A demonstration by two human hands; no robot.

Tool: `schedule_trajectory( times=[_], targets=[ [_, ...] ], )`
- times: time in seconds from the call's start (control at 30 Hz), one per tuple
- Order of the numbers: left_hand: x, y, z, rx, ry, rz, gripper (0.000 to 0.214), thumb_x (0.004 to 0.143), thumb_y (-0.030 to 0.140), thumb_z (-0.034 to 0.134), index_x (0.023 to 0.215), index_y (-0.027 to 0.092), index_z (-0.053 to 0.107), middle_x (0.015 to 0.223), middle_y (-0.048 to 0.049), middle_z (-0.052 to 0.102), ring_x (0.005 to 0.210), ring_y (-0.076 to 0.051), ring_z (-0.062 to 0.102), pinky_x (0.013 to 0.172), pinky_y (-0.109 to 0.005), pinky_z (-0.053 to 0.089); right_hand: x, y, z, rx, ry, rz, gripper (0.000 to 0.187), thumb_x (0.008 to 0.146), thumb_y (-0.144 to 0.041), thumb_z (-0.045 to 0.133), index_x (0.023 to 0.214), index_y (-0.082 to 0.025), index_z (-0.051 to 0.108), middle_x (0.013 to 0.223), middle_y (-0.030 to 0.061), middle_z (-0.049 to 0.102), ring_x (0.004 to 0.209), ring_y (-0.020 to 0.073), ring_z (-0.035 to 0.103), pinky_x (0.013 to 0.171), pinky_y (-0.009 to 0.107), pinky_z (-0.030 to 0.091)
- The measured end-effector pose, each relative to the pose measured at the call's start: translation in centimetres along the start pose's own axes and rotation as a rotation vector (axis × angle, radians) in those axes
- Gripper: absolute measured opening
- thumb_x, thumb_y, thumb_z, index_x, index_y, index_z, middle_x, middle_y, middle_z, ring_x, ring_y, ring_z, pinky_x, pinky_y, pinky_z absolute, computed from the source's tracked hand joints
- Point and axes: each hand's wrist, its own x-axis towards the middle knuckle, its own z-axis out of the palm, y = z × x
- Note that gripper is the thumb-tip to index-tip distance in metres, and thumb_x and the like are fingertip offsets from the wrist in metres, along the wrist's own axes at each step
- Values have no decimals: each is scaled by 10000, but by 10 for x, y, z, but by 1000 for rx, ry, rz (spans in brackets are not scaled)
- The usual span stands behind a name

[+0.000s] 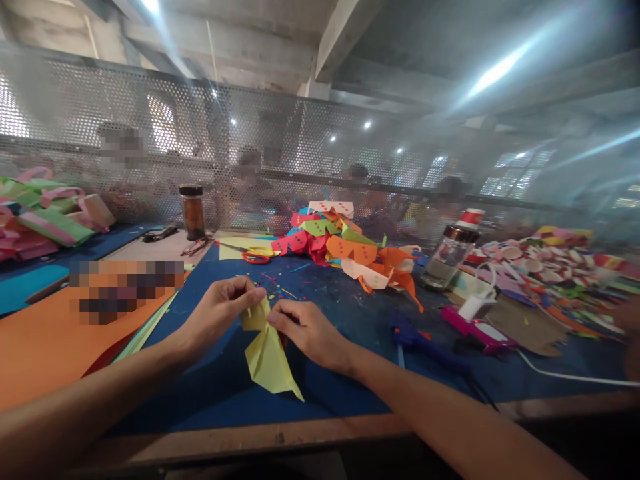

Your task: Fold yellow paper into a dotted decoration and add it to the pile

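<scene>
Between my two hands hangs a piece of folded yellow paper [270,363], its wide creased end pointing down toward the table's front edge. My left hand [227,310] is closed, thumb and fingers pinching the paper's upper left edge. On the other side my right hand [307,330] also pinches it, the thumb on top and the fingers partly hidden behind. Beyond the hands lies a heap of folded paper shapes [350,250] in orange, red, green and pale pink, several with rows of dots or holes. Scissors with yellow and red handles [257,253] rest left of the heap.
Right of my hands are a blue glue gun [420,340], a pink power strip [480,330] with a white plug and cord, and a glass jar [450,253]. Orange sheets [40,340] lie at left. A dark-lidded bottle [192,213] stands before the perforated metal screen [280,133].
</scene>
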Motion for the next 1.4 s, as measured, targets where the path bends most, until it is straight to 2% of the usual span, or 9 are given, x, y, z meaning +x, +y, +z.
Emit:
schedule_trajectory(
  times=[0.13, 0.43, 0.7, 0.87, 1.13, 1.4],
  targets=[
    [0, 2, 0, 24, 5, -7, 375, 750, 510, 696, 641, 164, 598, 590, 31, 536, 546, -113, 450, 539, -240, 332, 0, -1, -2, -32, 22, -15, 404, 940, -521, 515, 723, -180, 532, 650, -24, 505, 619, 120, 465, 582, 253, 364],
    [-1, 2, -2, 112, 10, 34, 305, 762, 438, 677, 630, 166, 640, 607, 16, 557, 596, -138, 468, 576, -254, 343, 2, 2, -4, -66, 46, -34, 411, 931, -535, 515, 706, -191, 500, 642, -41, 429, 619, 116, 390, 571, 250, 319],
    [-2, 1, -1, 30, -15, 36, 290, 804, 457, 652, 752, 172, 667, 683, 4, 616, 622, -146, 524, 585, -251, 386, 0, 2, -4, -65, 12, -35, 361, 948, -461, 496, 709, -190, 503, 649, -29, 484, 623, 118, 446, 577, 250, 342],
    [-2, 1, 0, 17, 34, 8, 304, 756, 446, 692, 661, 164, 631, 591, 22, 567, 543, -116, 476, 520, -233, 350, -1, 0, -2, -77, -13, -20, 330, 958, -414, 478, 729, -181, 522, 644, -31, 477, 604, 110, 434, 551, 241, 329],
    [-1, -4, -1, 36, 32, 30, 355, 778, 504, 673, 700, 164, 608, 604, 17, 571, 545, -118, 487, 520, -235, 368, -1, 0, -2, -126, -4, -16, 336, 955, -424, 490, 731, -178, 534, 635, -44, 409, 603, 108, 371, 550, 251, 298],
    [1, -5, 0, 35, 54, 20, 372, 763, 520, 688, 703, 160, 617, 605, 29, 559, 541, -103, 473, 512, -218, 363, 0, 0, -3, -119, 23, -17, 340, 959, -412, 483, 720, -173, 527, 647, -33, 456, 616, 106, 412, 560, 244, 317]
  ],
)
